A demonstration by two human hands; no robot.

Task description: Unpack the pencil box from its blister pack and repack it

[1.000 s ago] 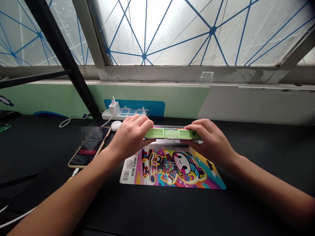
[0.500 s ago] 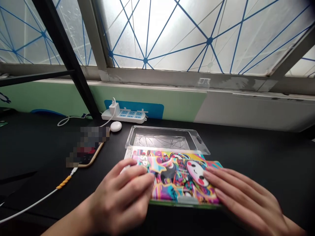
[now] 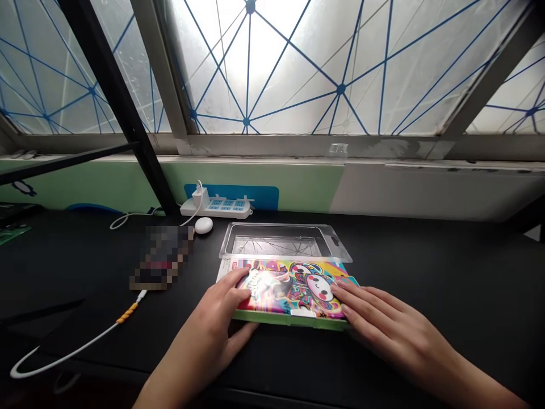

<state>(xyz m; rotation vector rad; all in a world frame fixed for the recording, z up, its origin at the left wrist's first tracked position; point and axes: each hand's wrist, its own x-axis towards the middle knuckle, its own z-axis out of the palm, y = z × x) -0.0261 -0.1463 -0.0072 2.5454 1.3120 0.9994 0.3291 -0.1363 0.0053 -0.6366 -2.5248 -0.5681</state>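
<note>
A flat, brightly printed cartoon case with a green side and a pale tab at its front lies on the black desk. My left hand grips its left front corner, fingertips on the lid and thumb at the front edge. Across the right end of the lid, the fingers of my right hand lie stretched out and flat. Behind the case, a printed card shows partly from beneath it. A clear plastic tray with a hang hole rests at the back, against the card.
On the left lies a phone, blurred over, with a white cable plugged in. A white round-edged case sits near a power strip at the wall. A black slanted post rises at the left.
My left hand has opened from a curled pose, its thumb now at the front edge. The case appears farther from me and lies flatter. My right hand stays on its right end.
</note>
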